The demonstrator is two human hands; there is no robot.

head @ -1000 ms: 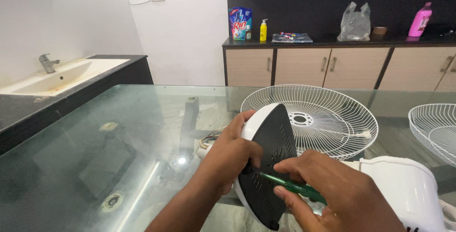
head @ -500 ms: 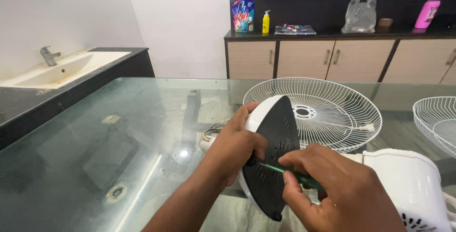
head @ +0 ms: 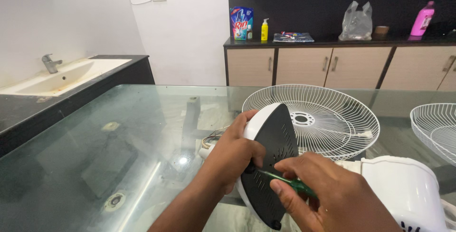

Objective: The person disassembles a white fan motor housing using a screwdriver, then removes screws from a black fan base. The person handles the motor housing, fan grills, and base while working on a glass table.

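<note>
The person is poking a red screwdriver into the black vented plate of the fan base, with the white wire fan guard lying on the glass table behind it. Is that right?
Not quite. The head view shows the screwdriver is green, not red. The right hand pokes it into the black vented plate, with the white wire fan guard on the glass table behind.

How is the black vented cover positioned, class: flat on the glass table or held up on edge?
On edge: the left hand holds the black vented cover tilted upright above the glass table.

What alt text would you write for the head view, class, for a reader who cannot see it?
A left hand steadies a black vented fan base plate while the right hand presses a green screwdriver into it, above a glass table with white wire fan guards behind.
</note>
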